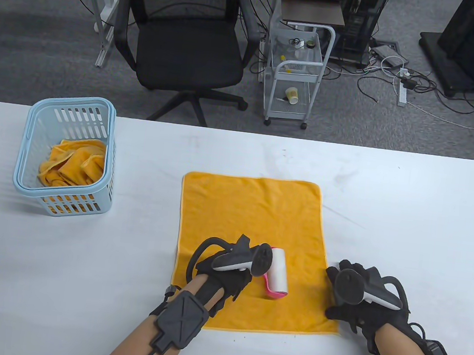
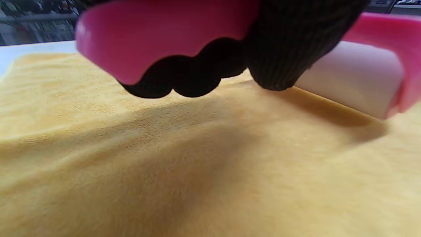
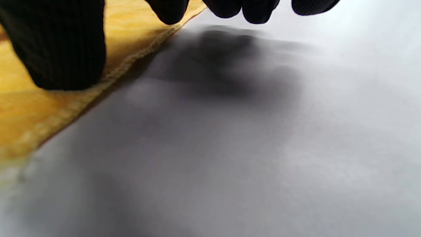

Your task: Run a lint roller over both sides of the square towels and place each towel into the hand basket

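Soft, napped orange terry cloth for the flat towel [image 1: 252, 226], stitched hem along its edge. Glossy pink plastic handle and smooth white paper roll on the lint roller [image 1: 278, 272]. Matt black knit fabric on both gloves. Pale blue slotted plastic for the basket [image 1: 38, 120]. Smooth, matt white table [image 1: 408, 214], faintly scuffed.

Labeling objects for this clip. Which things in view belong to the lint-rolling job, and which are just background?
Job:
- flat orange towel
- lint roller, held in left hand
- right hand at the towel's right edge
- blue basket
- crumpled towel inside it
- table

Background:
- office chair
- white cart
- paper cup
- floor cables
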Demonstrator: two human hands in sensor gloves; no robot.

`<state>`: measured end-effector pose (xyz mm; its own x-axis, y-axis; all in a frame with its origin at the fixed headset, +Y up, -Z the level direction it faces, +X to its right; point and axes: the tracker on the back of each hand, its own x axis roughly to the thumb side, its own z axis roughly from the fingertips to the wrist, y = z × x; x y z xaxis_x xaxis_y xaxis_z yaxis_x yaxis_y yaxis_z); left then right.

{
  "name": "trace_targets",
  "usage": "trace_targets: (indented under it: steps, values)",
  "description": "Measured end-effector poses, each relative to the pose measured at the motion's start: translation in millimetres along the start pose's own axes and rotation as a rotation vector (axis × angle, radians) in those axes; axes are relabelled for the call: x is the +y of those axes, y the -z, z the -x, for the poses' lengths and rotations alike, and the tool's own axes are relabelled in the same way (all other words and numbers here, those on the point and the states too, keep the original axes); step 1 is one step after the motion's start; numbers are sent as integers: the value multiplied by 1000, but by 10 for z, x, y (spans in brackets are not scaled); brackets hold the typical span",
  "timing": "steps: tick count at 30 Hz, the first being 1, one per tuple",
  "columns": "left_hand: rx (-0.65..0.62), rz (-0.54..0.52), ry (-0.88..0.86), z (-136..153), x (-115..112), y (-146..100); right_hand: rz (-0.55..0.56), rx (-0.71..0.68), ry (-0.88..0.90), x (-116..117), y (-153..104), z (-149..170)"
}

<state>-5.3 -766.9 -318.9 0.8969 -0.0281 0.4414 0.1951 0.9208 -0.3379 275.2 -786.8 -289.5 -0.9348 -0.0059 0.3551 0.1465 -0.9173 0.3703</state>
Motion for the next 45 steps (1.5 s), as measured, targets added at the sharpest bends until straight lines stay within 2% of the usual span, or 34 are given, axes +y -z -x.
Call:
trace_targets:
  steps: [2, 4, 10, 13, 15, 17, 19, 21, 25, 29, 32, 34, 36, 40, 42, 45]
  values:
    - [49, -4, 79, 124, -16, -9, 0, 1, 3, 2, -1, 1]
    - [115, 42, 189, 306, -16, -69, -1, 0, 6, 4, 0, 2]
    - [342, 186, 433, 1014, -34, -446, -13, 0, 25, 11, 4, 10]
    - [387, 210, 449, 1259, -36, -588, -15, -1, 28, 14, 5, 14]
    - [387, 218, 384, 1320, 15, -627, -16, -1, 27, 14, 4, 14]
    - [352, 164, 210, 1281, 83, -596, -13, -2, 24, 15, 3, 13]
    - [266, 102, 10, 1102, 162, -442, -10, 0, 22, 17, 4, 15]
    - [199, 80, -57, 911, 197, -274, -8, 3, 27, 21, 0, 20]
    - [137, 11, -56, 621, 196, 76, -6, 10, 32, 26, -8, 23]
    - [169, -10, -40, 638, 137, 254, -4, 11, 31, 28, -10, 23]
    - [267, 27, 87, 887, 102, 203, -9, 9, 40, 32, -8, 27]
    - [336, 73, 123, 1084, 107, 103, -10, 7, 42, 33, -8, 29]
    - [413, 107, 233, 1305, 115, -47, -12, 5, 46, 33, -6, 30]
    - [498, 144, 319, 1557, 125, -242, -13, 4, 47, 34, -6, 33]
    - [484, 123, 258, 1613, 154, -319, -13, 3, 44, 34, -5, 33]
    - [360, 66, -29, 1541, 165, -255, -11, 2, 42, 34, -5, 33]
